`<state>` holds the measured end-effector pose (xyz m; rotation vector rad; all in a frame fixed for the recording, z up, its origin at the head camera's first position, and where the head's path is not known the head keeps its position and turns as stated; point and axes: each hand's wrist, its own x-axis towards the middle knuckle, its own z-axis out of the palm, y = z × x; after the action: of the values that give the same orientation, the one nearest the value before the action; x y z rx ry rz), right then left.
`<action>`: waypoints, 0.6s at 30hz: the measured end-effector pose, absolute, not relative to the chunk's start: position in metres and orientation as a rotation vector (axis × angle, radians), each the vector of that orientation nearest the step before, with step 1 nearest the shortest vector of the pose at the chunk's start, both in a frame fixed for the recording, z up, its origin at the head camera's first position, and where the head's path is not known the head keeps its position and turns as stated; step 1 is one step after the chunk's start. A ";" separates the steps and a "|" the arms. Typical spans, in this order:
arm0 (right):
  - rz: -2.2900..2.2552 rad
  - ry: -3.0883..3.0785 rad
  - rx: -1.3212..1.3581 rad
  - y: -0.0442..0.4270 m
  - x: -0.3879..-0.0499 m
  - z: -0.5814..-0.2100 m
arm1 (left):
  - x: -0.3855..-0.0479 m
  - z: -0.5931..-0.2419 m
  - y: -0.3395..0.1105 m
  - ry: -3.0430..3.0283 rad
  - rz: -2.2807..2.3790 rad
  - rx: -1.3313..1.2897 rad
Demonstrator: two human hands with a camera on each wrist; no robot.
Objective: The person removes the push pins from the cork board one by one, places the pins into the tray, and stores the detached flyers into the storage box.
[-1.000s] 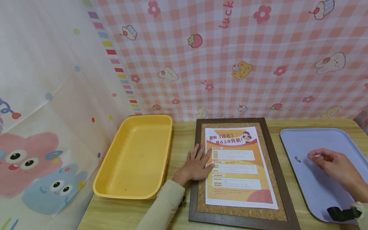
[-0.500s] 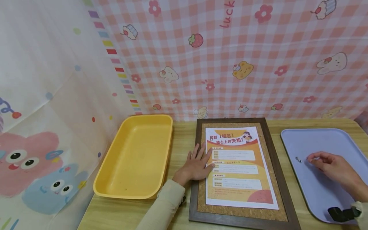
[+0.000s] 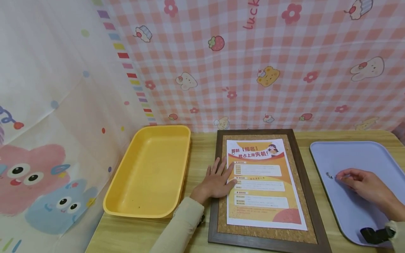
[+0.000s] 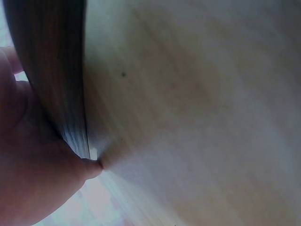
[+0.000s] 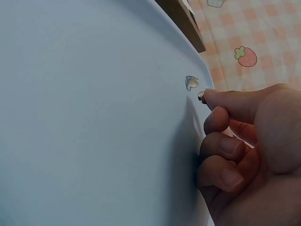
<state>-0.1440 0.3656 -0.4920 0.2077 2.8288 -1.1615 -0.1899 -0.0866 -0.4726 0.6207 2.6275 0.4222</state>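
Note:
My left hand (image 3: 216, 182) rests with spread fingers across the left side of a dark wooden frame (image 3: 213, 211) and onto a printed flyer (image 3: 262, 189). The flyer lies on the framed corkboard (image 3: 269, 234). In the left wrist view, part of that hand (image 4: 37, 160) lies beside the frame's edge (image 4: 51, 56). Over the lavender tray (image 3: 348, 154), thumb and index finger of my right hand (image 3: 367, 184) pinch a small shiny metal thumbtack (image 5: 201, 97), partly hidden by the fingertip. Another small shiny tack (image 5: 192, 83) lies on the tray just beyond it.
A yellow tray (image 3: 148, 175) stands left of the corkboard on the wooden table (image 3: 202, 140). Pink checked cloth (image 3: 240, 63) hangs behind the table. A pale printed cloth (image 3: 57, 116) hangs along the left side. The lavender tray has a raised rim.
My right hand has edged slightly left, its fingertips nearer the shiny pieces on the lavender tray. The left hand stays where it was on the frame and flyer.

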 end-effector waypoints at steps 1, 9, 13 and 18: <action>-1.153 2.832 0.201 0.366 -0.144 -0.492 | -0.190 -0.473 -0.086 2.628 0.421 0.620; -1.104 2.855 0.168 0.368 -0.147 -0.493 | -0.190 -0.472 -0.086 2.630 0.413 0.620; -1.099 2.852 0.175 0.367 -0.146 -0.492 | -0.190 -0.472 -0.087 2.627 0.415 0.621; -1.084 2.856 0.165 0.365 -0.146 -0.490 | -0.190 -0.471 -0.087 2.625 0.416 0.627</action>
<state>-0.1459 0.3651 -0.4905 0.1652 2.8562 -1.0842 -0.1903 -0.0869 -0.4714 0.6266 2.6249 0.4164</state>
